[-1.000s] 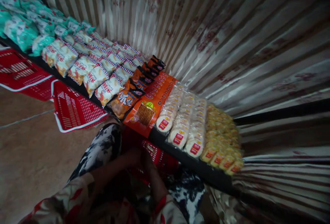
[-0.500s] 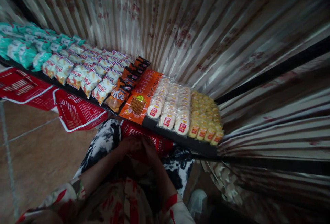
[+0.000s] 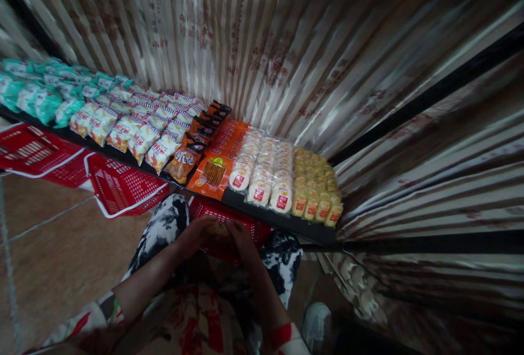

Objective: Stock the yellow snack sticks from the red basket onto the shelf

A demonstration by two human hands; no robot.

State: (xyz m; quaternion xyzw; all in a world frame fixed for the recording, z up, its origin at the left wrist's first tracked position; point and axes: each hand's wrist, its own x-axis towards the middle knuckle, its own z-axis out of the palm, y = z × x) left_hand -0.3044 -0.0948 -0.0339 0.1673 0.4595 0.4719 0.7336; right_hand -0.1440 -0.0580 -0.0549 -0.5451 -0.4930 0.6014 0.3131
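My left hand [image 3: 191, 238] and my right hand [image 3: 244, 241] meet in front of my knees, fingers curled around a small pale packet [image 3: 216, 229] that is dim and half hidden. They hover over a red plastic basket [image 3: 249, 226] wedged between my patterned trouser legs. Just beyond the hands runs the black shelf edge [image 3: 266, 217]. The nearest goods on it are orange flat packs [image 3: 216, 165] and rows of round white cakes [image 3: 262, 175].
Yellow wrapped cakes [image 3: 317, 187] fill the shelf's right end. Leftward lie dark orange bags [image 3: 192, 148], white-and-red snack bags [image 3: 135, 132] and teal bags [image 3: 36, 93]. Two more red baskets [image 3: 123, 187] [image 3: 28, 150] sit under the shelf. A striped curtain [image 3: 327, 60] backs everything.
My view has risen and pulled back from the shelf. Both hands came up out of the red basket and closed together around the small packet.
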